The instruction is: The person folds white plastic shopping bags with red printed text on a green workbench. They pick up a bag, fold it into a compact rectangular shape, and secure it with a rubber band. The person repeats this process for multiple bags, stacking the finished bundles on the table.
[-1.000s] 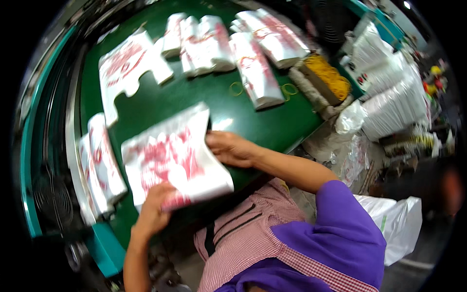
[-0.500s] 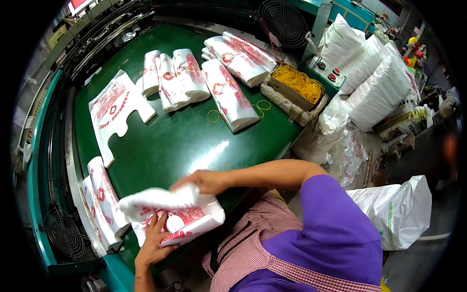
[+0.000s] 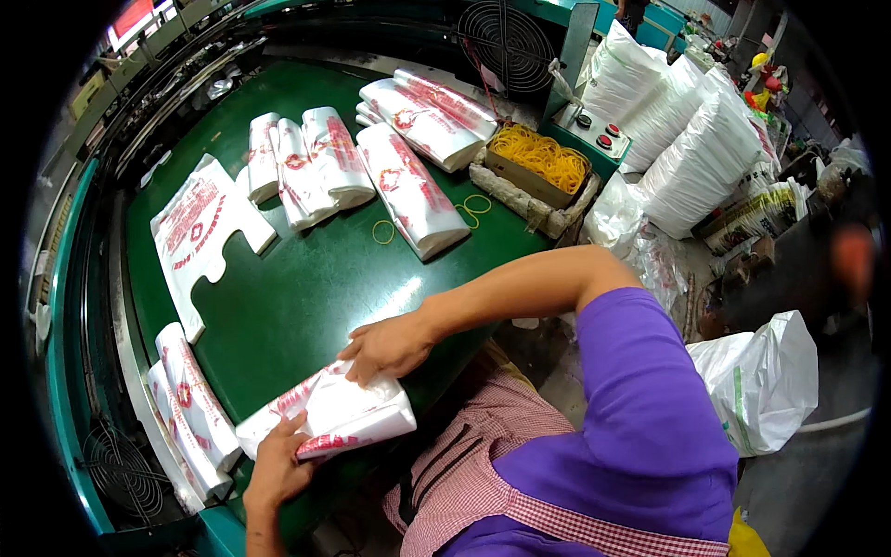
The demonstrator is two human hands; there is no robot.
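A stack of white plastic carrier bags with red print (image 3: 357, 408) lies folded over into a flat bundle near the front edge of the green table. My left hand (image 3: 278, 461) grips the bundle's left end, with the fingers on top and the thumb along the near side. At the far right edge of the bundle, my right hand (image 3: 390, 348) presses down with curled fingers on the folded layer. Just left of them lie folded bag bundles (image 3: 197, 399). A flat stack of bags (image 3: 200, 227) with handle cut-outs is spread out beyond.
Several folded bag bundles (image 3: 413, 190) lie across the far part of the green table (image 3: 306, 306). Loose yellow rubber bands (image 3: 382, 232) rest beside them. A box of rubber bands (image 3: 538, 160) stands at the right edge, below a button panel (image 3: 594, 132). Full white sacks (image 3: 705, 167) stand beyond.
The raised, blurred flap of the bag stack has come down onto the bundle. My right hand has come down with it and now presses on the fold; my left hand stays at the left end.
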